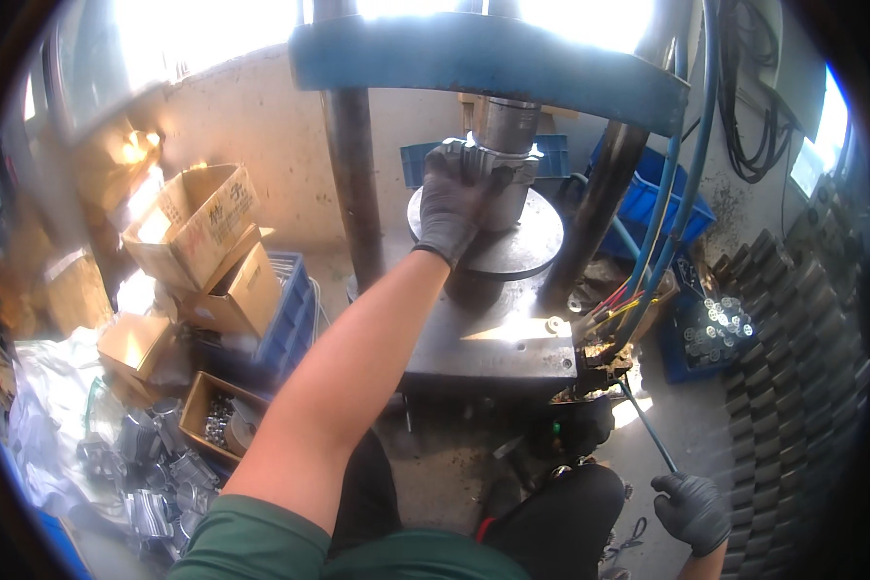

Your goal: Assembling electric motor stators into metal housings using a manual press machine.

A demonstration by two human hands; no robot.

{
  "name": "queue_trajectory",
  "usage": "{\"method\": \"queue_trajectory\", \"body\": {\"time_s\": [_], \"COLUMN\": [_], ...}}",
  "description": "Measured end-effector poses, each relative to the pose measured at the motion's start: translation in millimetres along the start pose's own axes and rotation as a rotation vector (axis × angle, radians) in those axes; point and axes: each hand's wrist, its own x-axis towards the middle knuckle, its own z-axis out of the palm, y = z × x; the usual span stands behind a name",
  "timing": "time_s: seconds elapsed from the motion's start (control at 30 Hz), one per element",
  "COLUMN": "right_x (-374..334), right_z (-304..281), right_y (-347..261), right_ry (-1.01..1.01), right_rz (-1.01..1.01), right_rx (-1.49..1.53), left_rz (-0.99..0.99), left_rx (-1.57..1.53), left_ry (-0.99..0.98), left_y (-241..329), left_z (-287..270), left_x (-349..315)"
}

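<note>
My left hand (pixel 452 201), in a dark grey glove, reaches forward and grips the side of a silvery metal casting (pixel 512 172). Its fingertips curl over the casting's upper edge; part of the casting is hidden behind the hand. Directly above is the cylindrical ram (pixel 509 124) of a press, close to or touching the casting's top; I cannot tell which. Below the casting is a round steel plate (pixel 527 248) on the press bed. At the lower right, my gloved right hand (pixel 694 510) is closed around the end of a thin lever (pixel 650 423) that slants up to the press.
A blue crossbeam (pixel 493 60) spans two dark columns (pixel 355 184). Cardboard boxes (pixel 188 227) and a blue crate (pixel 288 324) stand left, above a heap of metal castings (pixel 155 474). Stacked metal parts (pixel 783 387) rise at right, near a blue bin of round pieces (pixel 715 333). Hoses (pixel 681 203) hang beside the press.
</note>
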Motion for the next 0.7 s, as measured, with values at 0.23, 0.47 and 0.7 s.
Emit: {"method": "queue_trajectory", "body": {"time_s": [0.23,0.47,0.7], "right_x": [-3,-14,-12], "right_z": [3,21,15], "right_y": [-1,10,0], "right_ry": [0.024,-0.065,-0.063], "right_rz": [-0.047,-0.048,-0.011], "right_rx": [-0.009,0.038,0.019], "left_rz": [0.091,0.112,0.089], "left_rx": [-0.144,-0.017,-0.110], "left_ry": [-0.005,-0.020,-0.019], "left_y": [-24,-28,-29], "left_z": [1,-2,1], "left_x": [12,14,15]}}
